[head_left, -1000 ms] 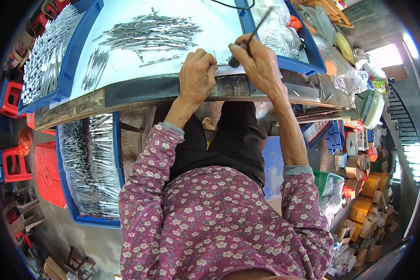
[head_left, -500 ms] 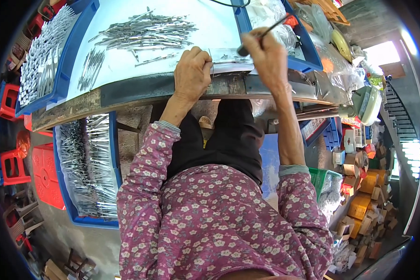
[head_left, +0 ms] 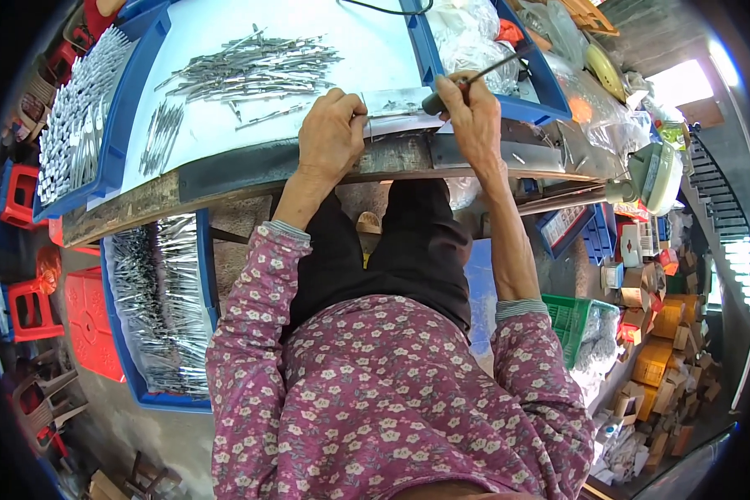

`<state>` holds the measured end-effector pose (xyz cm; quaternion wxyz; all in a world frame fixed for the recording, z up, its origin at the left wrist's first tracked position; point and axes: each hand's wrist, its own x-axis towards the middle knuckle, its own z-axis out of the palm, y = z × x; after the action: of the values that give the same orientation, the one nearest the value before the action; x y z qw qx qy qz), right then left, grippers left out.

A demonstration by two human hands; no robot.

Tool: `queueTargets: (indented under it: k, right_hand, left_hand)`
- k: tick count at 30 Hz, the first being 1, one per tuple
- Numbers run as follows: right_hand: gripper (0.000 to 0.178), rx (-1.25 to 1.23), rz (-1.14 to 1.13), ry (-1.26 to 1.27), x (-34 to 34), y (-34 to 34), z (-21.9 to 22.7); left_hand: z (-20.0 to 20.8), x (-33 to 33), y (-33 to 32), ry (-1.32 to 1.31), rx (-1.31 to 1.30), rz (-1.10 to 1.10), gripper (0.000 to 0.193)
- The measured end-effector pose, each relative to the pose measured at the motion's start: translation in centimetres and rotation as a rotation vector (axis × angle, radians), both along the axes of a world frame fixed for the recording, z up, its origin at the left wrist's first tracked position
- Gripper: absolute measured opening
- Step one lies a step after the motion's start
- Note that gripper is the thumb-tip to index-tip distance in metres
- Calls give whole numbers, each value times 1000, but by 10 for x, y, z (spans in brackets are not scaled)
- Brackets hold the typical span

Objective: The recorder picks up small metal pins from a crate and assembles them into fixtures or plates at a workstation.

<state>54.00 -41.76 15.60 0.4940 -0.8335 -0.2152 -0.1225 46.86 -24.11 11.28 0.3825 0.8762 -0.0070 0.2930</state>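
Note:
At the table's front edge, my left hand (head_left: 332,133) is closed, pinching a thin metal rod (head_left: 370,125) whose lower end shows beside the fingertips. To its right, my right hand (head_left: 475,125) wraps round the dark handle of a screwdriver (head_left: 500,63). The handle's butt points left toward my left hand, and the long shaft slants up to the right. Beyond the left hand, a loose heap of thin metal rods (head_left: 254,68) lies on the white tabletop (head_left: 375,50). A smaller, neater bunch of rods (head_left: 162,137) lies left of the heap.
A blue tray (head_left: 123,125) of upright white-ended pieces stands at left; another blue tray (head_left: 212,292) of metal rods sits below the table. At right are a blue tray (head_left: 550,107) with plastic bags, a green crate (head_left: 568,329) and piled boxes. Red stools (head_left: 35,308) stand at far left.
My right hand has come down slightly, bringing the screwdriver's handle lower toward the table edge. My left hand keeps its pinch on the rod, and the view has shifted a little.

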Motion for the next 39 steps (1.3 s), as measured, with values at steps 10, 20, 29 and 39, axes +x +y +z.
queueTargets:
  k: [10,20,29,39]
  right_hand:
    - [23,-144,-257,-238,22,-40,16]
    - [20,-556,-67,-364,77,-36,6]
    - [17,-869,-169,-260,104,-13,1]
    - [29,-907,-126,-177,146,-20,-13]
  left_hand:
    - [4,15,-15,-84,263,-67,9]
    - [20,-16,24,-70,-44,6,4]
    - [8,-71,133,37,41,409,10]
    - [-10,-93,184,111,191,699,12]
